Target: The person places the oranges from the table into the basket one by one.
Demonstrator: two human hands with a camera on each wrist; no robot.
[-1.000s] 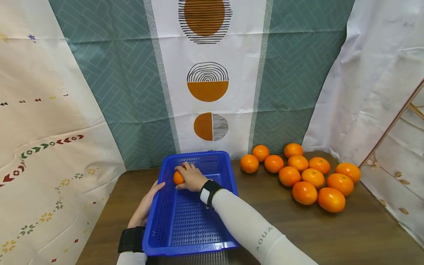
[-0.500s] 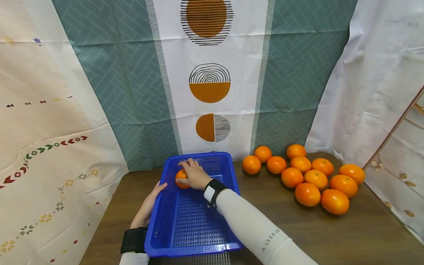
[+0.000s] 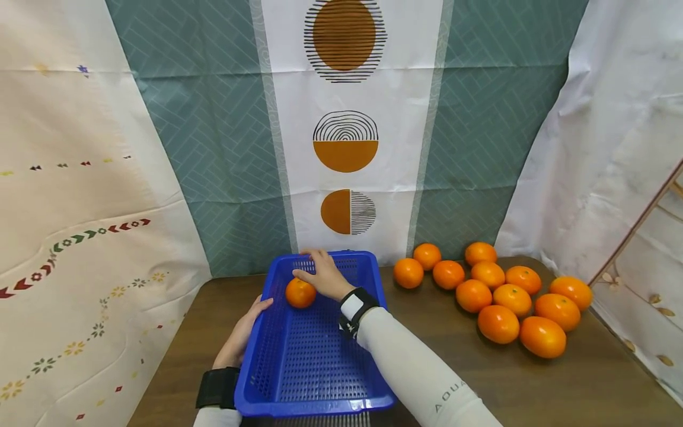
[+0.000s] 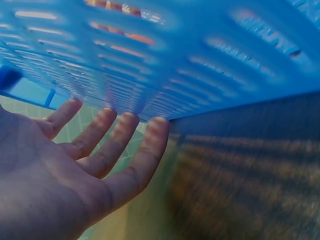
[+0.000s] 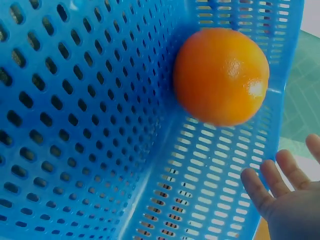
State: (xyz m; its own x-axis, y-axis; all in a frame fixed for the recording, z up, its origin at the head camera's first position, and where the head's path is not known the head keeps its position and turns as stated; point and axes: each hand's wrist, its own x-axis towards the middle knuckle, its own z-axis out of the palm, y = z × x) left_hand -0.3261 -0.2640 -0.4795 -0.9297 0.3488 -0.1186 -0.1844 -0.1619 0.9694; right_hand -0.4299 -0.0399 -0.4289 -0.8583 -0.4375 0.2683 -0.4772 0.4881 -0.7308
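Orange (image 3: 300,293), round and glossy, lies in one blue basket (image 3: 325,362), twelve more (image 3: 512,299) on the counter (image 3: 544,391), my left fingers (image 4: 150,147) and right fingers (image 5: 258,191) extended.

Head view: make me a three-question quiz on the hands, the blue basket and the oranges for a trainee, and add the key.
1. Yes or no: does the right hand grip the orange in the blue basket?

2. Where is the left hand?
A. At the basket's left long side
B. On the basket's floor
C. On top of the orange

3. How many loose oranges lie on the table to the right of the basket?

Key:
1. No; its fingers are extended, and the right wrist view shows the visible ones apart from the orange.
2. A
3. Twelve
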